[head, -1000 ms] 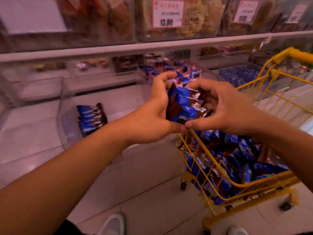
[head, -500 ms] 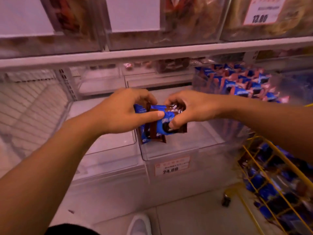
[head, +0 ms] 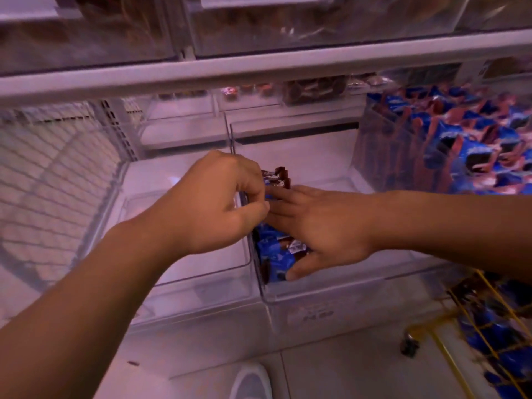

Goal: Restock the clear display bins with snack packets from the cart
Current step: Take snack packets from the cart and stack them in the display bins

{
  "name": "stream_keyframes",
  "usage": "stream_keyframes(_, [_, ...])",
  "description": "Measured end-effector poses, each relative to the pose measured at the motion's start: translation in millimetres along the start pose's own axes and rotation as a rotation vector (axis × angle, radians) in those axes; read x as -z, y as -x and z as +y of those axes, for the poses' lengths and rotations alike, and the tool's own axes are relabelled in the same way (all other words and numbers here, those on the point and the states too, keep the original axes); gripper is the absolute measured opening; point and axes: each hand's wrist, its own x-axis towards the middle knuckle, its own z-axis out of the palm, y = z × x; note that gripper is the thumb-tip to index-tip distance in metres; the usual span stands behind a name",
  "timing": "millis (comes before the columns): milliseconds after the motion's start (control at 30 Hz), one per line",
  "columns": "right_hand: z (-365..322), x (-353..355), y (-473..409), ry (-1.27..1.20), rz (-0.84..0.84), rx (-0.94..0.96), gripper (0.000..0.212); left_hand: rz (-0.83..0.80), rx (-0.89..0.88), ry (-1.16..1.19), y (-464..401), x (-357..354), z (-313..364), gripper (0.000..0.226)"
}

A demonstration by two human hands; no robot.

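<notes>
Both hands [head: 264, 214] on snack packets [head: 276, 251]

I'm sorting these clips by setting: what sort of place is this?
Most likely a shop's snack aisle. Clear display bins sit in rows under a shelf, one to the right full of blue snack packets, and a yellow wire cart holds more of them beside the person.

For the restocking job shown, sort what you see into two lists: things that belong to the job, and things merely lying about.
Belongs to the job:
left hand
right hand
blue snack packets
clear bin
yellow cart

Merely about:
neighbouring full bin
upper shelf bins
shoe
</notes>
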Motion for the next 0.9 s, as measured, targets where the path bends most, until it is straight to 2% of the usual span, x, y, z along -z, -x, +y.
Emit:
stream_keyframes(33, [-1,0,-2,-0.013,-0.092,-0.019,0.1,-0.002,-0.006,0.0,0,-1,0,0.019])
stream_keyframes(100, [-4,0,-7,-0.022,-0.172,-0.048,0.099,-0.009,-0.017,-0.006,0,-2,2,0.019])
stream_keyframes(267, [-1,2,-7,-0.127,-0.155,-0.042,0.1,-0.021,0.033,0.02,0,-4,4,0.018])
stream_keyframes(400, [7,22,19,-0.306,-0.018,-0.046,0.097,0.046,0.102,0.07,-6,1,17,0.02])
stream_keyframes(467, [15,38,55,-0.295,0.068,-0.164,0.088,0.141,0.061,0.044,-17,1,34,0.022])
stream_keyframes(567, [26,57,143,-0.152,0.395,-0.311,0.06,0.253,-0.031,0.031,-41,-9,76,0.027])
stream_keyframes(633, [25,55,213,-0.162,0.516,-0.437,0.054,0.268,-0.113,0.042,-60,-27,112,0.03])
stream_keyframes(667, [23,48,244,-0.176,0.494,-0.545,0.058,0.255,-0.165,0.034,-69,-39,131,0.031])
stream_keyframes(700, [21,38,271,-0.197,0.397,-0.668,0.059,0.22,-0.215,0.015,-79,-53,150,0.031])
stream_keyframes(800, [13,-9,322,-0.312,-0.189,-0.881,0.047,-0.022,-0.341,-0.077,-107,-102,204,0.031])
stream_keyframes(833, [11,-24,328,-0.384,-0.348,-0.912,0.058,-0.114,-0.369,-0.107,-114,-119,216,0.031])
stream_keyframes(900, [11,-47,333,-0.526,-0.479,-0.926,0.088,-0.254,-0.399,-0.202,-126,-151,235,0.033])
